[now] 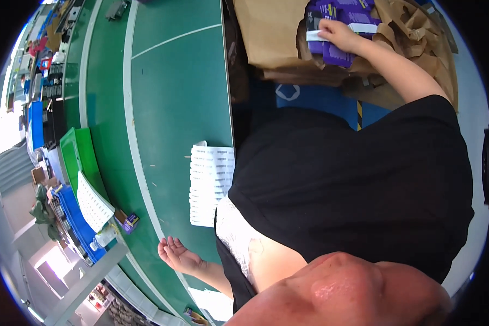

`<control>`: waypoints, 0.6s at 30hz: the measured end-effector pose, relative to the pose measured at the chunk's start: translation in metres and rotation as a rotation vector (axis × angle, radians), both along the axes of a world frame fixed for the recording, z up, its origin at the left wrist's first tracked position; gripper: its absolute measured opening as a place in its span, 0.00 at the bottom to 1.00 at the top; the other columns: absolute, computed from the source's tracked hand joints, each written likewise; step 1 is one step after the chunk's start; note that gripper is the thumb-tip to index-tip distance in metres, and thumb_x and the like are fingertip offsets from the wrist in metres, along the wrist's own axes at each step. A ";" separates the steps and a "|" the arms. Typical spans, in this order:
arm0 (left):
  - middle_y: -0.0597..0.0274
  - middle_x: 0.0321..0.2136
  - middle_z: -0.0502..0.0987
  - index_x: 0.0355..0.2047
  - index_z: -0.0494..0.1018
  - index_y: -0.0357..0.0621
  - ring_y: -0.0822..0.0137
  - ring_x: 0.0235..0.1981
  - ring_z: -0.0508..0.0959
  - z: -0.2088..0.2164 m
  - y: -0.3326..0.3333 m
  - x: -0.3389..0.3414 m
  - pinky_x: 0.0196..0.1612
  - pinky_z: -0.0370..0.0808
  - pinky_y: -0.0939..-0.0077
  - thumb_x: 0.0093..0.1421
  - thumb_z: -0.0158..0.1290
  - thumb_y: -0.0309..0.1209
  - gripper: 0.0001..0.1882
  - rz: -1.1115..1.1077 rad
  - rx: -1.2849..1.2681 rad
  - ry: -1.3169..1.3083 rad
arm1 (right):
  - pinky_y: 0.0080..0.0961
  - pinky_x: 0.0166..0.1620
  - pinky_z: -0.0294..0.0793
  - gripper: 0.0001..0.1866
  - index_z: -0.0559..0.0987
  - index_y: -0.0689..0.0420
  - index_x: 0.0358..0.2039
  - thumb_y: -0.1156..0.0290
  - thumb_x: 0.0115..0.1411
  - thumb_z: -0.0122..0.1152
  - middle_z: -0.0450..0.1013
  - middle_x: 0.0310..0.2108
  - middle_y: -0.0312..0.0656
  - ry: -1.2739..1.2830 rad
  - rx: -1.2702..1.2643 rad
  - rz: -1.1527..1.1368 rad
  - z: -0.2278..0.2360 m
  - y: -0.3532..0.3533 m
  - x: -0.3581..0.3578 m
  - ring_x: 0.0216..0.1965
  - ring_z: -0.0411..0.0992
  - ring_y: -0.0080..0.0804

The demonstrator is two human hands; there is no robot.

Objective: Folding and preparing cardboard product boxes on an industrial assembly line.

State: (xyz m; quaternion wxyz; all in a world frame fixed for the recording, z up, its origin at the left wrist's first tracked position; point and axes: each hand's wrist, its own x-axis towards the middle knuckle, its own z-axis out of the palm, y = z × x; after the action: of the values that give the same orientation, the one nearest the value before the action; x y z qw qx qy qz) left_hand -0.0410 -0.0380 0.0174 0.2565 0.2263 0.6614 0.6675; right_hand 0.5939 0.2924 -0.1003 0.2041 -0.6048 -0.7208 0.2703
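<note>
My right hand, at the top, is closed on the edge of a dark and purple box with a white strip. It is over several purple boxes in an open brown paper bag. Exactly what lies under the fingers is partly hidden. My left hand, at the lower left, hovers by the green table. Its fingers are loosely bent and apart, with nothing in them. Nearest to it, a stack of white printed label strips lies at the table edge, against my body.
Crumpled brown paper surrounds the boxes. Across the table stand a green tray, a printed white sheet, a small purple box and a blue bin. A grey post rises near my left hand.
</note>
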 end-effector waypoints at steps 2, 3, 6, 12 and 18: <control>0.56 0.48 0.72 0.51 0.68 0.41 0.65 0.49 0.73 0.003 -0.002 0.002 0.53 0.70 0.75 0.69 0.48 0.31 0.12 -0.011 0.008 -0.017 | 0.33 0.33 0.72 0.13 0.73 0.56 0.31 0.60 0.61 0.63 0.69 0.22 0.39 0.042 0.036 -0.009 -0.009 -0.005 0.007 0.25 0.68 0.35; 0.56 0.49 0.72 0.51 0.68 0.41 0.65 0.49 0.73 0.006 -0.003 0.003 0.53 0.70 0.75 0.69 0.48 0.31 0.12 -0.004 0.003 -0.018 | 0.32 0.35 0.74 0.14 0.73 0.57 0.32 0.59 0.61 0.63 0.70 0.24 0.40 -0.056 0.093 -0.101 -0.015 -0.012 0.010 0.26 0.70 0.36; 0.56 0.49 0.71 0.51 0.68 0.41 0.66 0.49 0.73 0.010 0.001 0.003 0.53 0.70 0.75 0.69 0.48 0.30 0.12 0.009 0.023 -0.031 | 0.32 0.39 0.78 0.20 0.74 0.63 0.37 0.57 0.61 0.63 0.74 0.28 0.44 -0.360 0.297 -0.389 -0.020 -0.031 0.015 0.31 0.75 0.38; 0.57 0.44 0.76 0.50 0.68 0.39 0.70 0.41 0.78 0.004 -0.002 0.013 0.47 0.75 0.79 0.70 0.44 0.26 0.11 0.058 0.059 -0.052 | 0.31 0.47 0.79 0.35 0.72 0.72 0.52 0.53 0.56 0.68 0.73 0.50 0.59 -0.272 -0.480 -0.452 0.043 -0.022 -0.003 0.47 0.77 0.43; 0.56 0.42 0.75 0.50 0.68 0.38 0.71 0.40 0.78 -0.004 -0.009 0.010 0.46 0.75 0.81 0.70 0.44 0.26 0.11 0.059 0.048 -0.087 | 0.35 0.58 0.70 0.38 0.72 0.71 0.55 0.55 0.52 0.72 0.73 0.51 0.57 -0.121 -0.710 -0.319 0.045 -0.019 0.006 0.51 0.74 0.47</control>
State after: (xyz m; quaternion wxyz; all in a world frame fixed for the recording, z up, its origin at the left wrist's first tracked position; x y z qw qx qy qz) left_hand -0.0309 -0.0473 0.0129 0.2595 0.1836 0.6398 0.6998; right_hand 0.5994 0.2733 -0.0554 -0.0212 -0.7572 -0.4901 0.4313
